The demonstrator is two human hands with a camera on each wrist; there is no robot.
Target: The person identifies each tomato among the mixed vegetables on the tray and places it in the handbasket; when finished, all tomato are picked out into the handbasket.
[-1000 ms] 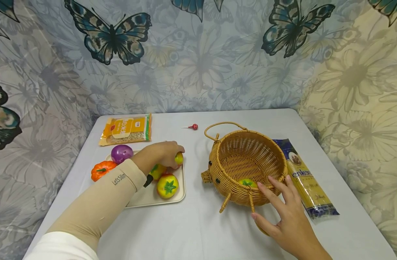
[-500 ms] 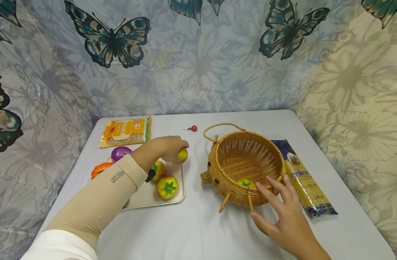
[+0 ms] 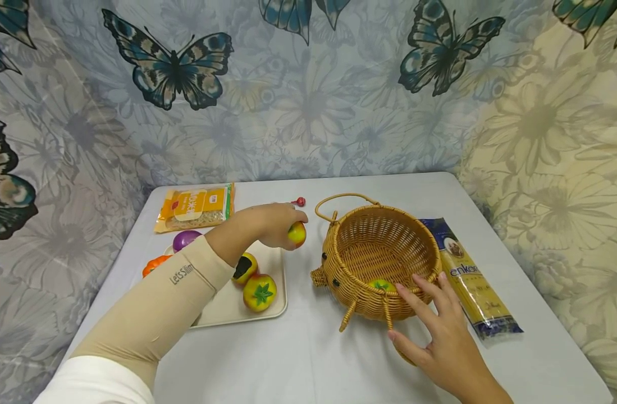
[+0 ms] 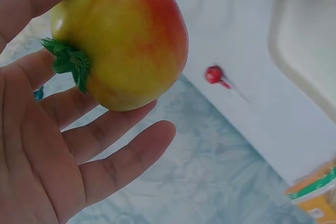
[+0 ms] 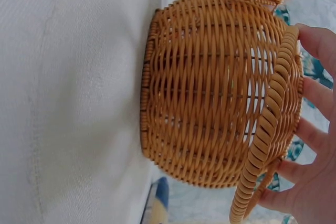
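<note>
In the head view my left hand (image 3: 275, 224) holds a yellow-red tomato (image 3: 296, 234) in the gap between tray and basket. The left wrist view shows this tomato (image 4: 126, 40) with its green leafy calyx toward the palm, held by thumb and fingers. Two similar tomatoes (image 3: 260, 292) lie on the cream tray (image 3: 227, 314). My right hand (image 3: 444, 342) rests spread fingertips on the near right rim of the wicker basket (image 3: 333, 247). A green-topped fruit (image 3: 383, 285) sits inside it. The right wrist view shows the fingers along the basket's (image 5: 210, 87) rim and handle (image 5: 268, 119).
A purple onion (image 3: 186, 240) and an orange pumpkin (image 3: 155, 264) sit at the tray's left, partly behind the left arm. Behind are a yellow grain bag (image 3: 194, 207) and a red lollipop (image 3: 300, 201). A blue-gold packet (image 3: 472, 275) lies right of the basket.
My left hand has lifted the tomato off the tray's far right corner and carried it right toward the basket. The right hand has stayed at the basket rim.
</note>
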